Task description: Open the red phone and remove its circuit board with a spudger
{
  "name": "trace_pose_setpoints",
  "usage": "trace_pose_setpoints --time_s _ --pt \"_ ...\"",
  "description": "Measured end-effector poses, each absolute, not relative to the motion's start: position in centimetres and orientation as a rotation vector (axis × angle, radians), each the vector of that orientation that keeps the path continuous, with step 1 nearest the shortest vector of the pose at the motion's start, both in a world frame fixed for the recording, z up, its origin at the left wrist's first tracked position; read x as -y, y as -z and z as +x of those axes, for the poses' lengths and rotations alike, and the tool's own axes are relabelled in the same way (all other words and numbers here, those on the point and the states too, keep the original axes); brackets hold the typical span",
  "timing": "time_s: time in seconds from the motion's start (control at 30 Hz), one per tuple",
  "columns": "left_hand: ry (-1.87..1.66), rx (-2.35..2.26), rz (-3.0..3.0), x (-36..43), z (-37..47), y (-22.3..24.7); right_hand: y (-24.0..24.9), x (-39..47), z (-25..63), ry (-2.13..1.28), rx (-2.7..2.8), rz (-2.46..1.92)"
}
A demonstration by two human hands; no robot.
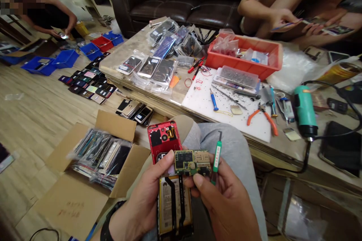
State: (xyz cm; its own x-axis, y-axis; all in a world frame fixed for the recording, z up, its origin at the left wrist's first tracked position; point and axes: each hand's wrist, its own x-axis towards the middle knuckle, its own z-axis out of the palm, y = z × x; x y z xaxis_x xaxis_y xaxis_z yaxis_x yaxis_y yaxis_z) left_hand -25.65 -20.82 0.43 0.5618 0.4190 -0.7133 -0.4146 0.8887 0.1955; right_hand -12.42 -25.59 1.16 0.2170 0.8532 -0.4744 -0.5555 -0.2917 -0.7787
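Note:
Over my lap, my left hand (pixel 147 184) is wrapped round an opened phone (pixel 174 205) with its battery and two black flex cables bare. A red phone back cover (pixel 164 137) stands up behind it, partly hidden by my fingers. My right hand (pixel 223 196) pinches a green circuit board (pixel 190 160) with metal shields, just above the phone's upper end. My left thumb touches the board's left edge. A green-handled pry tool (pixel 217 155) with a hooked dark tip sticks up between the fingers of my right hand.
The low table carries a white mat (pixel 203 101) with a blue screwdriver (pixel 214 99), orange-handled pliers (pixel 263 118), a red bin (pixel 243 54), bagged phones (pixel 148 67) and a green heat gun (pixel 305 109). A cardboard box (pixel 120 171) of phones stands left. Two other people sit nearby.

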Motion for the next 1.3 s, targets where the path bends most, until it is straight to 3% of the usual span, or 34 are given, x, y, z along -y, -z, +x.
trace_pose_setpoints --time_s 1.3 --pt "-0.467 -0.844 0.036 20.71 -25.6 -0.64 -1.23 25.72 -12.2 -1.397 0.347 -1.297"
